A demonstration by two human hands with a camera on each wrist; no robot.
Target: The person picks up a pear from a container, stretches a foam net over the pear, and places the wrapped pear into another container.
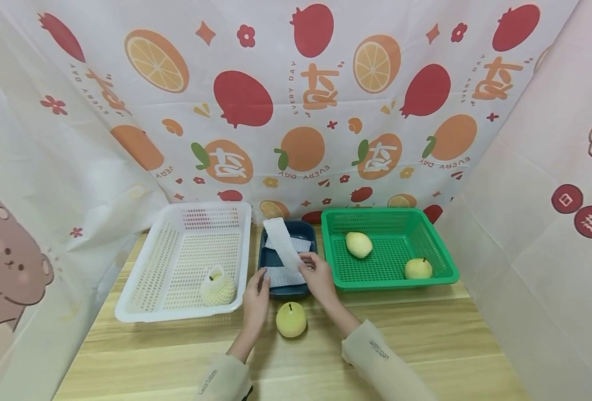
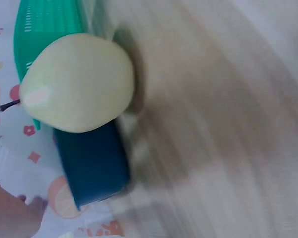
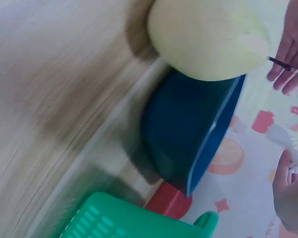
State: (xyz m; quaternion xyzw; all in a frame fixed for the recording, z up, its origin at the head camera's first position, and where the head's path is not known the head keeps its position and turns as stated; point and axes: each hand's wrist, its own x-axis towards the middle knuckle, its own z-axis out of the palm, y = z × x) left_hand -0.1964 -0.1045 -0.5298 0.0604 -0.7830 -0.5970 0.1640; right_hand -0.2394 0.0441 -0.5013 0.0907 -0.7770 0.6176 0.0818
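My right hand (image 1: 319,279) pinches a white foam net sleeve (image 1: 282,239), which stands up at a slant over the dark blue bin (image 1: 301,291). More white foam nets (image 1: 282,277) lie in that bin. My left hand (image 1: 255,303) is at the bin's front left corner, its fingers fairly straight; whether it touches the net there I cannot tell. In the right wrist view the left hand's fingers (image 3: 288,57) are extended, and the right hand (image 3: 294,198) holds the foam. A bare yellow pear (image 1: 291,319) sits on the table between my forearms, in front of the bin.
To the left stands a white basket (image 1: 142,267) holding a pear in a foam net (image 1: 218,288). A green basket (image 1: 391,285) on the right holds two bare pears, one (image 1: 358,245) further back, another (image 1: 418,269) near the front. Printed cloth (image 1: 285,111) hangs behind.
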